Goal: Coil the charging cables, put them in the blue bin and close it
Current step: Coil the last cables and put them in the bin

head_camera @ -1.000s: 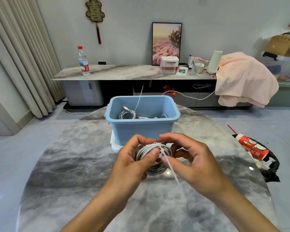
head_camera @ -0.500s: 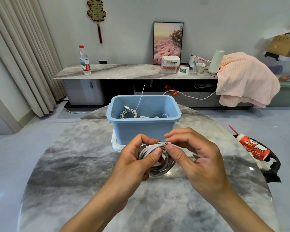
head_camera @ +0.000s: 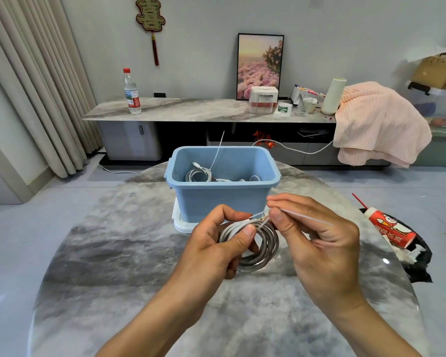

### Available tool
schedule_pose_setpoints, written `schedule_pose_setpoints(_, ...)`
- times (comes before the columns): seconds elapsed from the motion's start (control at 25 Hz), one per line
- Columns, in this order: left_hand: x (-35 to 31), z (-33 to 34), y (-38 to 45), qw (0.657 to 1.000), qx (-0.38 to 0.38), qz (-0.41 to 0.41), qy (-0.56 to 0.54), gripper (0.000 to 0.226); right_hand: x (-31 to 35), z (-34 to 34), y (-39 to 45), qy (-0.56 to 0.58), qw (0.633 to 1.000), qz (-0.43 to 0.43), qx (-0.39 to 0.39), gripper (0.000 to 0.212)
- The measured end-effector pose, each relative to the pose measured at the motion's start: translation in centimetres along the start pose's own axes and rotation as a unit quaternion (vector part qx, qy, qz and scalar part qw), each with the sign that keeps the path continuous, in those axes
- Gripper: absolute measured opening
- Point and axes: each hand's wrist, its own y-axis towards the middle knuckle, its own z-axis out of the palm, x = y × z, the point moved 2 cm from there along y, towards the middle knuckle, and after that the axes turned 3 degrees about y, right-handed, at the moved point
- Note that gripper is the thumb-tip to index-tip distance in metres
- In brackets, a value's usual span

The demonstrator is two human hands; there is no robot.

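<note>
My left hand [head_camera: 216,243] grips a coiled grey-white charging cable [head_camera: 264,246] just above the round marble table [head_camera: 113,266], thumb pressed on the top of the coil. My right hand [head_camera: 317,233] pinches a thin white tie strip [head_camera: 304,217] that loops over the coil's top and sticks out to the right. Behind my hands stands the open blue bin [head_camera: 222,199], holding other coiled white cables [head_camera: 198,173]. The bin sits on its white lid [head_camera: 182,224].
A red-and-white carton on a black bag [head_camera: 394,231] lies at the table's right edge. Beyond the table runs a long sideboard [head_camera: 180,109] with a water bottle [head_camera: 131,92], a framed picture, boxes and a pink blanket [head_camera: 379,124].
My right hand has drawn the white strip from hanging down in front of the coil up and out to the right. The left hand keeps its grip on the coil.
</note>
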Motion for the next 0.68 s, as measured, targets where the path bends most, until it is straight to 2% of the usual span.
schedule_pose_setpoints(0.16,0.5,-0.1,0.2,0.999,-0.014,-0.029,-0.018,0.008,-0.1,-0.3,0.5,0.011,1.0,0.0,-0.006,0.006)
schedule_pose_setpoints(0.36,0.7,0.1,0.2,0.999,-0.019,-0.014,0.045,0.007,0.8,-0.4,0.9,-0.027,0.999,-0.011,0.021,0.008)
schedule_pose_setpoints(0.6,0.6,0.3,0.0,0.997,-0.007,-0.024,0.08,0.009,0.0,-0.7,1.3,0.065,0.991,0.113,-0.032,0.018)
schedule_pose_setpoints(0.68,0.8,0.2,0.1,0.996,-0.012,-0.021,0.089,0.009,-0.3,-0.6,1.3,0.085,0.983,0.154,-0.047,0.014)
